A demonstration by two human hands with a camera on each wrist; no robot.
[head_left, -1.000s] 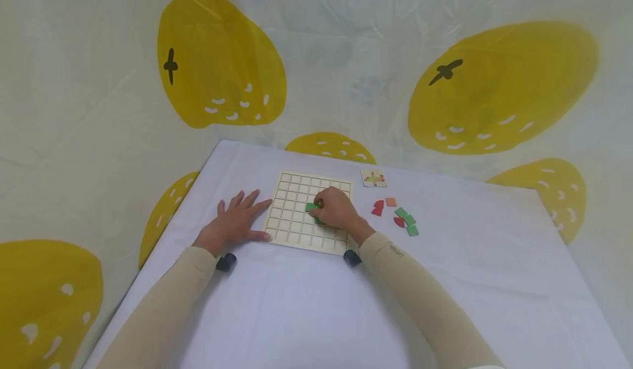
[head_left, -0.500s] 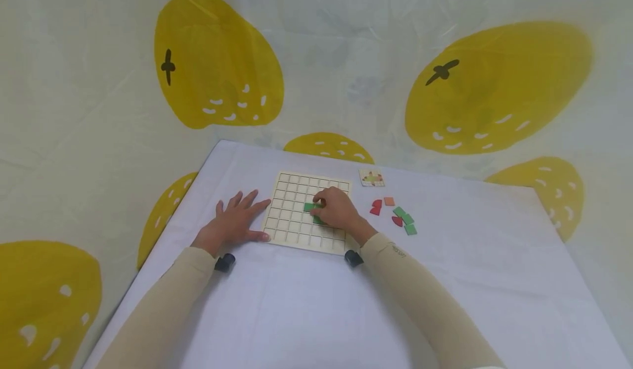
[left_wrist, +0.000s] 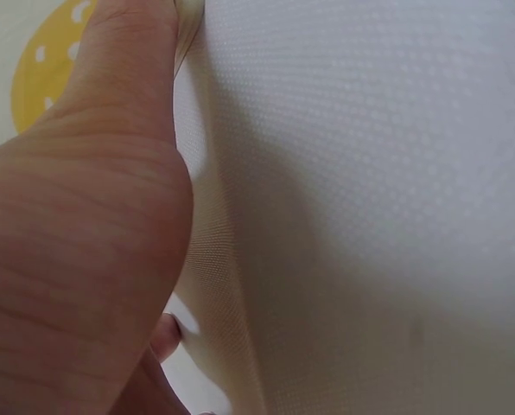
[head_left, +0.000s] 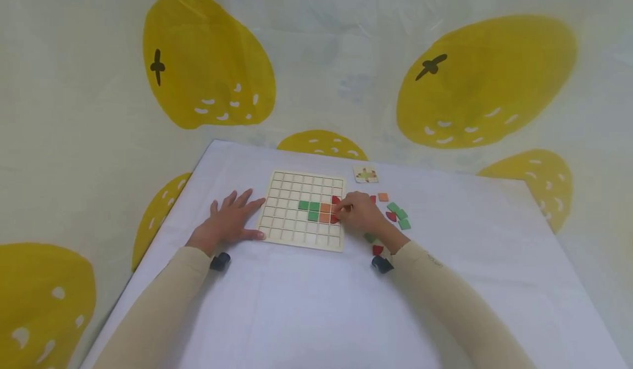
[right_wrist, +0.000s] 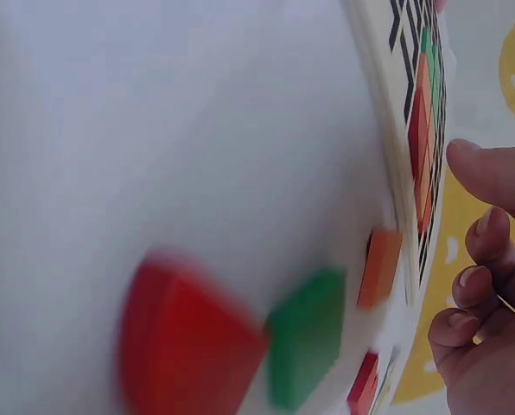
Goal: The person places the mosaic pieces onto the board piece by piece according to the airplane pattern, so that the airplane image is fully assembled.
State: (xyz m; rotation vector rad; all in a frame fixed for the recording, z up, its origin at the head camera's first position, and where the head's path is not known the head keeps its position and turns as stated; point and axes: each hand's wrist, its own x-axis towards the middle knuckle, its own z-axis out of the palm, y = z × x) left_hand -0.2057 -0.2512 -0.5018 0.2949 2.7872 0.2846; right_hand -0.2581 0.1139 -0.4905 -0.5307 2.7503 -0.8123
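A pale wooden grid board (head_left: 287, 230) lies on the white-covered table. Green square tiles (head_left: 313, 216), orange square tiles (head_left: 323, 218) and red rounded pieces (head_left: 336, 199) fill some of its cells toward the right edge. My left hand (head_left: 228, 221) lies palm down with spread fingers, index finger and thumb at the board's left edge. Over the right edge, beside the red pieces, hovers my right hand (head_left: 363, 213). In the right wrist view its thumb (right_wrist: 491, 173) is apart from the loosely bent fingers, and nothing shows between them. The left wrist view shows mostly palm (left_wrist: 76, 251) and cloth.
Right of the board lie a loose orange tile (head_left: 383, 197), several green tiles (head_left: 405, 224) and a red piece (head_left: 391, 216). A green tile (head_left: 370, 238) and a red piece (head_left: 378, 250) lie below the right wrist. A small picture card (head_left: 365, 174) sits behind.
My right hand has left the green tiles mid-board and moved right, uncovering the green, orange and red pieces there. The left hand keeps its place; the view has shifted slightly.
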